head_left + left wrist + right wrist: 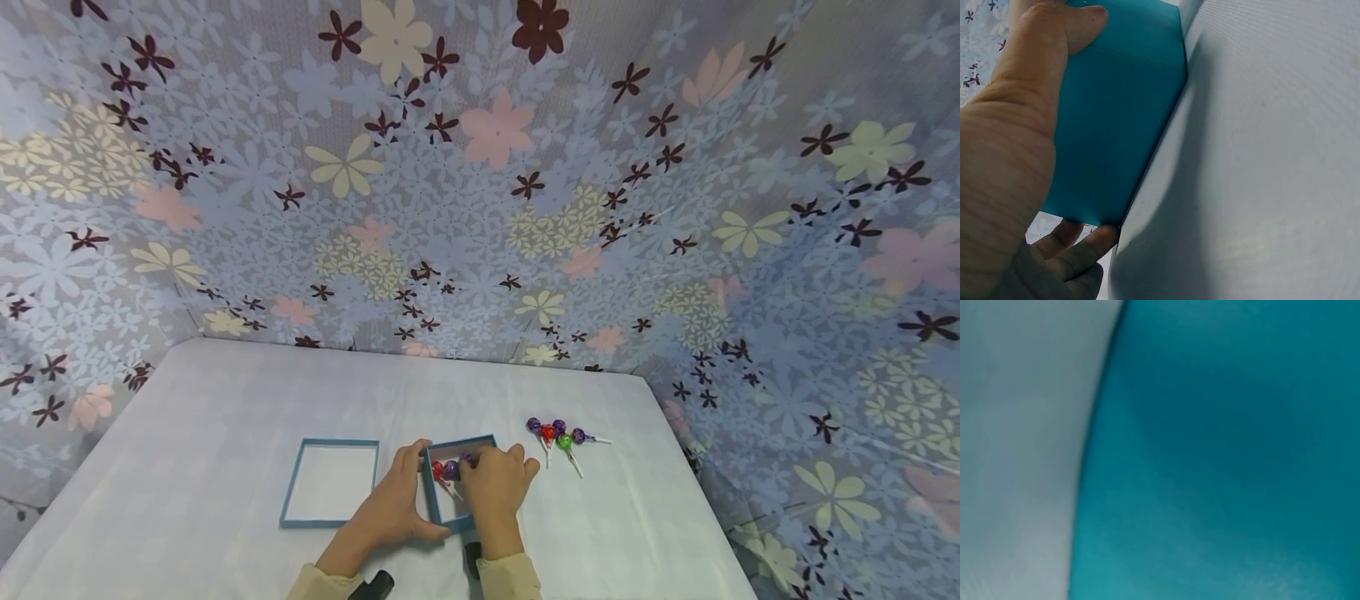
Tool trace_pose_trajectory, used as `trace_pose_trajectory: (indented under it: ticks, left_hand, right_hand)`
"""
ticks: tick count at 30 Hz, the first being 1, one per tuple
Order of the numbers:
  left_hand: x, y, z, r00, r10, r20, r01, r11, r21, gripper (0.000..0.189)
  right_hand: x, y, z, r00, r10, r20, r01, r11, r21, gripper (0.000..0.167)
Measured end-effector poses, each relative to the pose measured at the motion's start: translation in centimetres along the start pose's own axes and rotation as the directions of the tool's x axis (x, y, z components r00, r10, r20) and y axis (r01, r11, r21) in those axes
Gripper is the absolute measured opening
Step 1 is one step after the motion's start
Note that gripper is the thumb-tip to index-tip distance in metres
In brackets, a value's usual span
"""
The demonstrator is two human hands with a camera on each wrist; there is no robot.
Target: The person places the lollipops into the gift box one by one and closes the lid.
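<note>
Curtained-off space, possibly home: floral drapes (480, 217) around white-covered table (637, 500).

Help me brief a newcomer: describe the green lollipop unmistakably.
On the white table, right of the blue box the left hand grips, lies a lollipop cluster. The green lollipop lies at its near edge; the neighbours are purple or red.

Blue-teal open-topped rectangular box (459, 442): upright, slightly turned, left hand (401, 500) gripping its left side
Red-wrapped round-headed lollipop (438, 472): inside, near the left wall
Purple-wrapped round-headed lollipops (451, 470): inside, one beside the red, another at the right hand (495, 487)
</note>
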State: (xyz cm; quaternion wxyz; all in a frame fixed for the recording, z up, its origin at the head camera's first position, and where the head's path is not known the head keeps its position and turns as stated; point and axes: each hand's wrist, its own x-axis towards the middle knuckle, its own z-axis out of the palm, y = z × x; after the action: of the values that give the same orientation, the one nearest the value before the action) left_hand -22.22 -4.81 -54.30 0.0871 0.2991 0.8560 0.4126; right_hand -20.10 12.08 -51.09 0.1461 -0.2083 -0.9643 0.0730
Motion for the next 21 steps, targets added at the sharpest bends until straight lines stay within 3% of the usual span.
trace_pose_trajectory:
  ticks: [21]
  left_hand:
    - [-0.17, 0.2, -0.14, 1.0, 0.003, 0.003, -0.003, 1.0, -0.003, 0.135]
  right_hand:
    - [-0.11, 0.21, 0.22, 1.0, -0.009, -0.022, 0.01, 1.0, 0.025, 0.021]
